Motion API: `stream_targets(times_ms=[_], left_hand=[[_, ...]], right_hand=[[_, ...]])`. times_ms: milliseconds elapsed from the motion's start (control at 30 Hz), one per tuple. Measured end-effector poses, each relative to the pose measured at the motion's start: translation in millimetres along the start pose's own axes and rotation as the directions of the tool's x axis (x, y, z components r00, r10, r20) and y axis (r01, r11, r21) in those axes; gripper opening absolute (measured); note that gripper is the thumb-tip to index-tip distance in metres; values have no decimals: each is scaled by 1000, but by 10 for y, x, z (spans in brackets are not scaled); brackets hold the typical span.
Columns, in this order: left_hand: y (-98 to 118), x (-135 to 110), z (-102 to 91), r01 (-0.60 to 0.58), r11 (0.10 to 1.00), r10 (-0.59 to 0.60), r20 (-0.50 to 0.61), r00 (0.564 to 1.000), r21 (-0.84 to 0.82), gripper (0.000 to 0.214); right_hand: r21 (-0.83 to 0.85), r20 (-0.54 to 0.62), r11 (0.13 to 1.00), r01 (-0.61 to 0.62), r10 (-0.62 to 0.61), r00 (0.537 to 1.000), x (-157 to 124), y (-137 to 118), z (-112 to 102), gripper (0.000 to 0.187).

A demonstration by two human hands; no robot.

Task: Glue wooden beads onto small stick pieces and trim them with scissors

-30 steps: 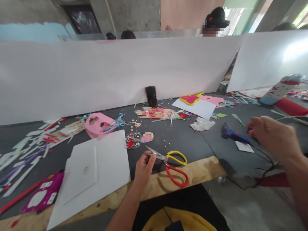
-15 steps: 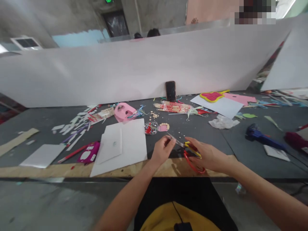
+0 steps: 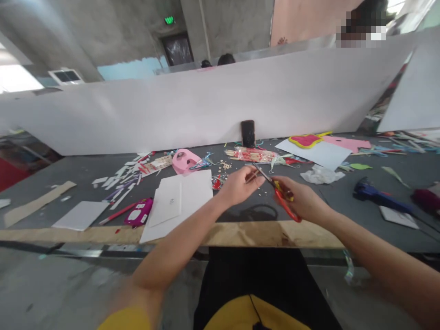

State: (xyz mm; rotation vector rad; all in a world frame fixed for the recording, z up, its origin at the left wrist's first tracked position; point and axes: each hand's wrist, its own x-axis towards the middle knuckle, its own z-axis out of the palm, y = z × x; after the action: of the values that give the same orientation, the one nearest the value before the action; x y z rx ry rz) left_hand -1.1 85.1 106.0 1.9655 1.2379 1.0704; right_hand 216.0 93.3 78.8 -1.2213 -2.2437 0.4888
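My right hand (image 3: 304, 199) grips a pair of scissors (image 3: 286, 206) with red and yellow handles, raised over the front of the table. The blades point up and left, toward my left hand (image 3: 240, 185). My left hand is closed in a pinch beside the blade tips; what sits between its fingers is too small to make out. Behind the left hand, a round piece filled with red and dark bits (image 3: 217, 181) is partly covered by that hand. Small pale pieces (image 3: 225, 165) lie scattered just beyond it.
White sheets (image 3: 192, 197) and a magenta case (image 3: 139, 213) lie to the left, near a pink cut-out (image 3: 185, 160). A phone (image 3: 248, 133) leans against the white partition (image 3: 154, 110). Bundled sticks (image 3: 252, 155), crumpled tissue (image 3: 321, 175) and a blue glue gun (image 3: 378, 196) lie further right.
Both hands have lifted and moved away from me, carrying the scissors up off the table edge. My left hand now covers the pink piece ringed with pale bits. The view has shifted slightly.
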Motion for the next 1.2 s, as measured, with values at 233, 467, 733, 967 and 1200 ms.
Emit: stream_targets(times_ms=[233, 467, 733, 967, 1200], left_hand=[[33, 3, -265, -147, 902, 196, -80, 977, 406, 65], [-687, -604, -807, 209, 563, -22, -238, 971, 800, 53], [-796, -629, -661, 208, 613, -8, -257, 966, 762, 37], [-633, -52, 81, 13, 976, 42, -241, 970, 219, 48], [-688, -9, 220, 101, 990, -53, -414, 909, 96, 18]], right_hand=[[120, -110, 992, -40, 54, 993, 9, 139, -238, 56], [327, -102, 915, -236, 283, 954, -435, 382, -457, 61], [121, -114, 973, -194, 208, 971, -311, 527, -298, 57], [-133, -149, 991, 29, -49, 988, 123, 342, 122, 55], [-219, -128, 958, 187, -218, 967, 266, 336, 378, 53]])
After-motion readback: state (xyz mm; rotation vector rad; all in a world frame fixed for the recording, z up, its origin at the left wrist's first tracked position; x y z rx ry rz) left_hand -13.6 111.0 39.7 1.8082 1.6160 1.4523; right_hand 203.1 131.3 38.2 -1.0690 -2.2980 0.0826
